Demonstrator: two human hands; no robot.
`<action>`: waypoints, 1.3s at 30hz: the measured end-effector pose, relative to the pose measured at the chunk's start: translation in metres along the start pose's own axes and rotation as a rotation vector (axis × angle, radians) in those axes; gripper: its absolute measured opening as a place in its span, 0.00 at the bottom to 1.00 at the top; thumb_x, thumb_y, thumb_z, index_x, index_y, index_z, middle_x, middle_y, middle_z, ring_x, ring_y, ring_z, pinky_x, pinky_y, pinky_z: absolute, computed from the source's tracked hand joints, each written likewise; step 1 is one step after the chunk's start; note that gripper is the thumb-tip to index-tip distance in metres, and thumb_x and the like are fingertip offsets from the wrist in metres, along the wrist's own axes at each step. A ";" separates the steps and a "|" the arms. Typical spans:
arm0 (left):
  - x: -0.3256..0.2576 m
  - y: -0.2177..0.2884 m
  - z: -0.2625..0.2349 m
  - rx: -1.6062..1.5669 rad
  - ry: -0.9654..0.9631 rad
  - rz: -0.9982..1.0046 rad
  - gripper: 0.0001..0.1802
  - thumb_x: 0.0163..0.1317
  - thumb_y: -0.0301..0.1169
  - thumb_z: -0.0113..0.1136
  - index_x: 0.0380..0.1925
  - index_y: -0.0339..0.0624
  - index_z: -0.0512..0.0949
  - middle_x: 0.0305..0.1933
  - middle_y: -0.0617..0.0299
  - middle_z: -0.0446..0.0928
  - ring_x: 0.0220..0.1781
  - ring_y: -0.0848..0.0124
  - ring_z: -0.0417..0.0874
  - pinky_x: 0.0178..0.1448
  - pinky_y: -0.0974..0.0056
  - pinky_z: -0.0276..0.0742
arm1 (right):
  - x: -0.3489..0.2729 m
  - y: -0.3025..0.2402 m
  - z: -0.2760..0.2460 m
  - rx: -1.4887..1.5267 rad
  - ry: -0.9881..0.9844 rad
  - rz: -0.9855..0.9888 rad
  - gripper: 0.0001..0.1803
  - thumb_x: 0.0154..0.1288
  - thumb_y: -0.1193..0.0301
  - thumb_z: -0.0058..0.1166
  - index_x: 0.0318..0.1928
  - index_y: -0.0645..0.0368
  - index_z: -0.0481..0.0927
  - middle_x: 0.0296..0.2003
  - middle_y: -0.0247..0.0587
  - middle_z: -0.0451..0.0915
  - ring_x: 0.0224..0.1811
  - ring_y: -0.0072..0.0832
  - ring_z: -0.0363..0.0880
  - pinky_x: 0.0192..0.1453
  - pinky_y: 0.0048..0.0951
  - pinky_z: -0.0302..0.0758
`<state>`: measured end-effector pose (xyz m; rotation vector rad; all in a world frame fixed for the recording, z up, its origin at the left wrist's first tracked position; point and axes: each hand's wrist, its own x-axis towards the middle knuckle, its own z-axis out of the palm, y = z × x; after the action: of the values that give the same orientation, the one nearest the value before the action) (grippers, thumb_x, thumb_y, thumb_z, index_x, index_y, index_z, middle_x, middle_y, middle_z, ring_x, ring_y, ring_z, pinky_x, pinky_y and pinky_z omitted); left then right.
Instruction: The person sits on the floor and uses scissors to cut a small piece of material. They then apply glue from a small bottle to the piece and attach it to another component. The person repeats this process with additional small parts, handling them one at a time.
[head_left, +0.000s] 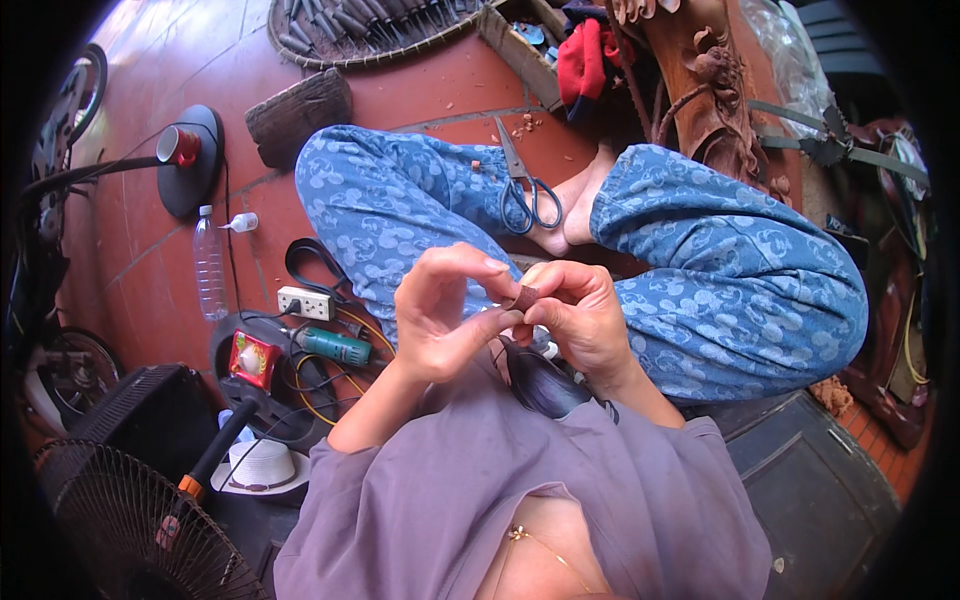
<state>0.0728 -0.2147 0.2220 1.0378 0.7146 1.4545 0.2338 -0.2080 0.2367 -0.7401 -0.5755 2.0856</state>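
Hands meet in front of the chest, above the crossed legs in blue patterned trousers. We see the left hand curled, thumb and fingertips closing toward the right hand. A small brown piece, reddish and roughly rectangular, sits pinched between the fingertips of both hands; the right thumb and forefinger grip it, and the left thumb presses against its near edge. We cannot tell what the piece is made of.

Scissors with blue handles lie on the left knee, blades pointing away. On the red tiled floor to the left: a clear plastic bottle lying flat, a white power strip, a green handheld power tool just beside it, tangled cables. A black fan stands at lower left. A woven tray of chisels rests at the top, well apart from the hands. A carved wooden piece stands beyond the right knee.
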 end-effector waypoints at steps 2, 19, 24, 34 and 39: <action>-0.003 -0.004 -0.001 -0.105 0.015 -0.045 0.24 0.44 0.15 0.65 0.43 0.36 0.71 0.36 0.57 0.75 0.37 0.70 0.79 0.42 0.67 0.73 | 0.000 0.002 -0.002 0.069 -0.018 0.007 0.04 0.58 0.79 0.57 0.33 0.67 0.78 0.29 0.42 0.77 0.28 0.25 0.78 0.32 0.23 0.78; -0.001 0.022 0.015 0.119 0.066 -0.274 0.23 0.40 0.26 0.75 0.39 0.33 0.77 0.37 0.60 0.75 0.39 0.73 0.77 0.44 0.70 0.72 | 0.002 0.001 -0.004 -1.375 0.066 -1.110 0.17 0.41 0.80 0.65 0.37 0.65 0.81 0.33 0.41 0.78 0.32 0.33 0.80 0.32 0.27 0.78; 0.000 0.020 0.022 0.091 0.223 -0.339 0.12 0.47 0.21 0.69 0.32 0.33 0.78 0.36 0.59 0.75 0.39 0.74 0.77 0.45 0.71 0.72 | 0.002 0.005 0.002 -1.382 0.067 -1.013 0.17 0.40 0.82 0.64 0.37 0.63 0.82 0.35 0.43 0.78 0.34 0.34 0.81 0.35 0.28 0.79; -0.001 0.028 0.027 -0.089 0.243 -0.349 0.16 0.50 0.19 0.66 0.39 0.33 0.74 0.40 0.57 0.76 0.45 0.71 0.77 0.50 0.69 0.73 | -0.003 0.005 0.006 -1.209 0.185 -0.923 0.15 0.45 0.84 0.63 0.37 0.61 0.83 0.33 0.42 0.79 0.35 0.31 0.81 0.38 0.25 0.79; -0.002 0.013 0.030 -0.165 0.258 -0.278 0.20 0.50 0.19 0.66 0.42 0.35 0.69 0.42 0.58 0.76 0.47 0.73 0.77 0.53 0.68 0.72 | -0.002 0.009 0.004 -1.169 0.224 -0.939 0.13 0.48 0.85 0.62 0.37 0.61 0.83 0.32 0.41 0.79 0.34 0.30 0.81 0.37 0.25 0.79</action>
<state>0.0939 -0.2224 0.2454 0.6033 0.8697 1.3896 0.2270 -0.2155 0.2341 -1.0076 -1.6518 0.6593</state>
